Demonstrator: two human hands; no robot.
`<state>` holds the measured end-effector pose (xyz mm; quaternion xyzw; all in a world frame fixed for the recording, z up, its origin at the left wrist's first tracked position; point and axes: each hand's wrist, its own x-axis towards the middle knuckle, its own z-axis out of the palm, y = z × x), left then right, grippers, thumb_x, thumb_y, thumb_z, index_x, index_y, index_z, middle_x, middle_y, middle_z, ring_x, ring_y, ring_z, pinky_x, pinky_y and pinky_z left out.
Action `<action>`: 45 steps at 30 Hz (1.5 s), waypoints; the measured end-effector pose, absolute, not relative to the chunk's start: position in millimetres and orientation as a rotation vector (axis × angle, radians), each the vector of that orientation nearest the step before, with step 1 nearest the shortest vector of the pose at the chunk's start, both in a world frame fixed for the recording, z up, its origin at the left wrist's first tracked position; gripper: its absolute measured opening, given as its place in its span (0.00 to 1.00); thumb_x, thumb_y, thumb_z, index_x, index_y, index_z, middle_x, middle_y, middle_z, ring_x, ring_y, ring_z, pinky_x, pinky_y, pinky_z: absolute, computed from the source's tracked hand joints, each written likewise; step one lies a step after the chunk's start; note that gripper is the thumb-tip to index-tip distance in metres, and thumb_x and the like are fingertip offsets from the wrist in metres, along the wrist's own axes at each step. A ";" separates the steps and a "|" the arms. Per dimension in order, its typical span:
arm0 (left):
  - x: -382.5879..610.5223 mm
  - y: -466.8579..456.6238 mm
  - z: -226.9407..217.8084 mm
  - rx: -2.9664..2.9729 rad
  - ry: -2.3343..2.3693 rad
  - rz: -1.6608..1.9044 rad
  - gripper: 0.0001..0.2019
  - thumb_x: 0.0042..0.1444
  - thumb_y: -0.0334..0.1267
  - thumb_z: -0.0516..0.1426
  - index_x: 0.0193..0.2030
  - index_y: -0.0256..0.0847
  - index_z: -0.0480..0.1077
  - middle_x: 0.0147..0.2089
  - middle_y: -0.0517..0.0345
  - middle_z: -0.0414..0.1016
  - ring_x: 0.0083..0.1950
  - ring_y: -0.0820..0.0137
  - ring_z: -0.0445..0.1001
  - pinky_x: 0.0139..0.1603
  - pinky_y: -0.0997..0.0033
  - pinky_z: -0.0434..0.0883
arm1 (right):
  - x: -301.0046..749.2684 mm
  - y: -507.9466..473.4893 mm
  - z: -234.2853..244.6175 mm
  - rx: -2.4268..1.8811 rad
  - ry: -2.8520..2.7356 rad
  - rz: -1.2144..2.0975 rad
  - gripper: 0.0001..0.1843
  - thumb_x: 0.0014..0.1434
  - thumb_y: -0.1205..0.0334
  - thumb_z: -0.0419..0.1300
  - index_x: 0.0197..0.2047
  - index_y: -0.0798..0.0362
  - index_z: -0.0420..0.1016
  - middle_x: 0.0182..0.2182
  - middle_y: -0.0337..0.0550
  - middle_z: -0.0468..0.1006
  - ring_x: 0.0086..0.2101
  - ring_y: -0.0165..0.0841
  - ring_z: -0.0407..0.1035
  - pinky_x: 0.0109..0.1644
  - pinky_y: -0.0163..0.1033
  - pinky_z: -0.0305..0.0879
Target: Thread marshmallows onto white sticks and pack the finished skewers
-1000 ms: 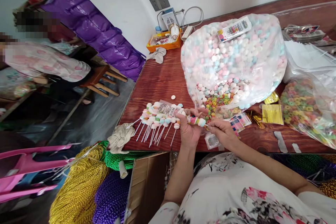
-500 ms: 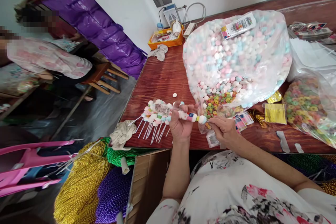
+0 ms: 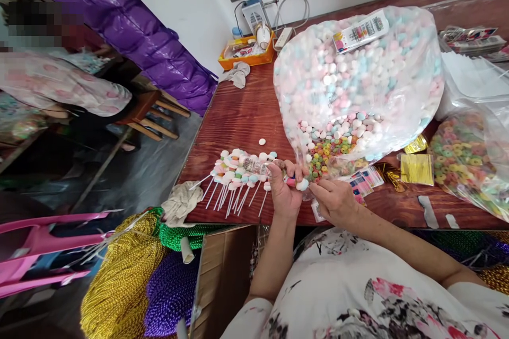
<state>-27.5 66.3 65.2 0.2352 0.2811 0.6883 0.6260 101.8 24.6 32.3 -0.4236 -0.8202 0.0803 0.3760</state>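
Note:
My left hand (image 3: pixel 287 190) is closed around a candy skewer (image 3: pixel 302 185), a row of soft sweets on a stick. A clear printed bag (image 3: pixel 254 166) stretches out to the left from the same grip. My right hand (image 3: pixel 337 202) pinches at the right end of the skewer; the stick there is mostly hidden by the fingers. Beyond and left of my left hand lies a row of finished-looking candy skewers (image 3: pixel 234 176), white sticks pointing toward me. One loose white marshmallow (image 3: pixel 262 142) rests on the wood behind them.
A large clear bag of marshmallows (image 3: pixel 358 85) fills the table's middle, with gummy rings (image 3: pixel 328 156) at its mouth. Another bag of gummy rings (image 3: pixel 469 153) lies right, near gold twist ties (image 3: pixel 416 170). A crumpled cloth (image 3: pixel 181 204) sits at the left edge. A co-worker (image 3: pixel 67 82) sits far left.
My left hand has moved right along the skewer toward my right hand, covering most of its sweets. The printed bag has shifted right with it.

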 end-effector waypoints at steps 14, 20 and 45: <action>-36.8 63.5 56.1 0.684 0.632 1.362 0.26 0.42 0.57 0.69 0.29 0.43 0.59 0.20 0.70 0.59 0.26 0.72 0.69 0.49 0.57 0.75 | 86.0 33.0 35.9 -0.899 -1.176 1.734 0.18 0.58 0.53 0.56 0.22 0.51 0.59 0.14 0.29 0.57 0.17 0.23 0.48 0.21 0.32 0.45; -26.5 58.4 48.4 0.664 0.601 1.297 0.24 0.44 0.58 0.68 0.32 0.44 0.64 0.24 0.65 0.66 0.44 0.62 0.77 0.56 0.55 0.72 | 84.5 32.3 35.1 -1.008 -1.568 0.878 0.11 0.64 0.63 0.52 0.31 0.53 0.70 0.21 0.37 0.68 0.23 0.28 0.60 0.30 0.35 0.57; -40.8 69.7 61.4 0.518 0.555 1.419 0.22 0.50 0.52 0.67 0.27 0.41 0.60 0.23 0.71 0.58 0.20 0.81 0.61 0.40 0.72 0.74 | 87.0 39.2 29.9 -0.929 -1.441 1.444 0.16 0.61 0.58 0.54 0.22 0.52 0.61 0.16 0.32 0.62 0.19 0.25 0.54 0.25 0.33 0.50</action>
